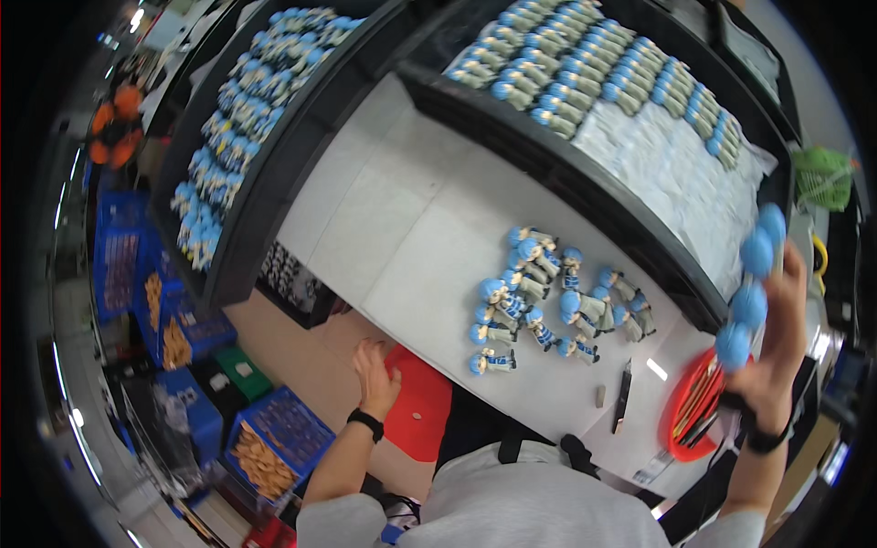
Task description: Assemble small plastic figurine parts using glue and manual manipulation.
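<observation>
Blue-headed pieces [749,307], four heads visible, at right of the frame, gripped in the curled right hand [778,358]; left hand [375,376], fingers loosely spread, lower left of centre, beside the table edge. Loose blue-capped figurines [539,315], a cluster at centre right on a pale table [365,228]; below, one black-handled cutter [623,397] and one red tray [670,416] of tools. Upper right, one black crate [548,160] of similar figurines in rows.

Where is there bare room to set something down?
The widest bare patch is the tabletop between the two black trays and the loose figurines. The right tray shows bare white liner beside its packed rows. Crowded: among the loose figurines, and the near-right corner with black tool and red basket.
</observation>
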`<state>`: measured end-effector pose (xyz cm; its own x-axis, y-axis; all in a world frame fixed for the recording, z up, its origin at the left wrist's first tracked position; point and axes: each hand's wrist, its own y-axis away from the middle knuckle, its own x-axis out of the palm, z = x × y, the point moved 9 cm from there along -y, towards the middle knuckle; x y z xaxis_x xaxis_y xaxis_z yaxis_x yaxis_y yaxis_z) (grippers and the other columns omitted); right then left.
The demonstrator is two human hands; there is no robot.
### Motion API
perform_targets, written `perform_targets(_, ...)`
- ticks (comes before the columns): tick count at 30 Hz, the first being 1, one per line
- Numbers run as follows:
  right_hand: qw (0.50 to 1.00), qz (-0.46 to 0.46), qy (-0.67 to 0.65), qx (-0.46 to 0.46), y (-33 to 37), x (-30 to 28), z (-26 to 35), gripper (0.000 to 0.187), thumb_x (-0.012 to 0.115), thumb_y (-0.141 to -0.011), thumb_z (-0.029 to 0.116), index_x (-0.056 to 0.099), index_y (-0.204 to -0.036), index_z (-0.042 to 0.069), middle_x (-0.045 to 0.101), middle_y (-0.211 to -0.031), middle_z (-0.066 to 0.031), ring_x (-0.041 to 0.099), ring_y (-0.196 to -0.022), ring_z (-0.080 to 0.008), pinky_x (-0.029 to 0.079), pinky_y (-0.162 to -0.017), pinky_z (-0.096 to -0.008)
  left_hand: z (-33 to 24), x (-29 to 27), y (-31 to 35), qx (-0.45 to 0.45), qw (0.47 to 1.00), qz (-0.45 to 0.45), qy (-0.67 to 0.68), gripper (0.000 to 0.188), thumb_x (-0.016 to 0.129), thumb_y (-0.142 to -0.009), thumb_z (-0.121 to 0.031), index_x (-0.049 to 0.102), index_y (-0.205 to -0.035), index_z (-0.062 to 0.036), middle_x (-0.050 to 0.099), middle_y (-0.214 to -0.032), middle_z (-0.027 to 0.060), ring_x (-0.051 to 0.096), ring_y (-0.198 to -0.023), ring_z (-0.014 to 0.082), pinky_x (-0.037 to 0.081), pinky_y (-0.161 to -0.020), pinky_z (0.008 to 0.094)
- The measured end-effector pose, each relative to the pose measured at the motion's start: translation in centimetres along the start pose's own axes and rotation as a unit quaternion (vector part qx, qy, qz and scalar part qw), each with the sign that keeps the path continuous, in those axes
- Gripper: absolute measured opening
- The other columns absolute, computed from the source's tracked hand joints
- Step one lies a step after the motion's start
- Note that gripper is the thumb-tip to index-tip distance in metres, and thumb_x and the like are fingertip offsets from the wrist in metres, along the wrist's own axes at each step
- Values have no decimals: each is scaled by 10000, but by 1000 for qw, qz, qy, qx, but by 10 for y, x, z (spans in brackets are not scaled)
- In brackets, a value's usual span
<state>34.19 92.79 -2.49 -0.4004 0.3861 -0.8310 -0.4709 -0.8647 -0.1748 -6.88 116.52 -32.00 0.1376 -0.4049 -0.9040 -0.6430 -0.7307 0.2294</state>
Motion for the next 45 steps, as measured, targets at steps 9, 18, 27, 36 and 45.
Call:
perform_targets(9, 985, 106, 1, 136, 62, 156, -16, 519, 759, -513, 141, 555, -987, 85, 325, -1204, -206, 396, -1097, -382, 369, -914, -430, 159, 166, 57, -401, 864, 301, -53, 1219, 841, -498, -444, 117, -1423, -121, 64, -1454, 225, 65, -1340, 416, 261, -1041, 534)
perform_targets(18, 978, 148, 76, 124, 69, 184, -24, 572, 737, -605, 232, 403, -1040, 65, 228, -1380, -280, 312, -1253, -411, 253, -1014, -483, 202, 210, 109, -460, 844, 272, -31, 1187, 748, -590, -562, 30, -1435, -137, 16, -1493, 123, 66, -1358, 361, 250, -1026, 602)
perform_targets(27, 966, 147, 3, 212, 81, 179, -34, 668, 774, -599, 317, 372, -1059, 47, 146, -1421, -268, 283, -1273, -383, 238, -1020, -481, 185, 273, 172, -463, 788, 404, -40, 1124, 646, -640, -663, 113, -1403, -33, 290, -1384, 239, 296, -1271, 419, 293, -1023, 510)
perform_targets(36, 977, 105, 5, 185, 75, 157, -42, 726, 847, -533, 386, 416, -1045, 105, 140, -1391, -333, 171, -1282, -523, 243, -993, -568, 129, 281, -66, -10, 936, 315, -154, 604, 586, -806, -422, 393, -1287, -110, 460, -1272, 137, 461, -1163, 309, 402, -918, 466)
perform_targets(45, 930, -198, 192, 244, 222, 17, 5, 262, 639, -813, 135, 567, -1009, -24, 633, -833, -146, 618, -793, -299, 502, -675, -343, -81, 274, -148, 351, 885, 254, -171, 497, 591, -812, -368, 469, -1219, -111, 523, -1200, 126, 501, -1114, 308, 425, -899, 428)
